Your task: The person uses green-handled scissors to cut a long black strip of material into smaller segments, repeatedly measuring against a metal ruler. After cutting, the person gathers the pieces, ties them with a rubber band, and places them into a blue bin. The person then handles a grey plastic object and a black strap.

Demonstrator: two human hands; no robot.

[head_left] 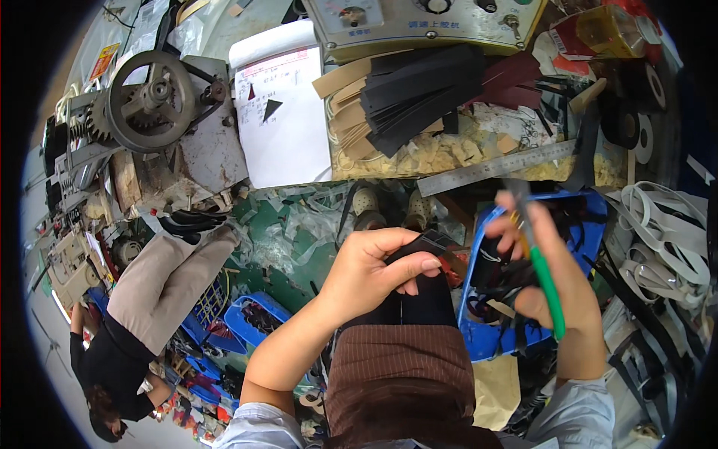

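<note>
The left hand [374,269] pinches a flat black strip of material [428,244]; its long axis points right toward the right hand [550,277], which grips green-handled pliers [540,262] just beside it.

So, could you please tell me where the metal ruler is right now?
In the head view, the metal ruler lies slanted along the bench's front edge, upper right of centre, just above the right hand and the blue basket, below the black strips.
</note>
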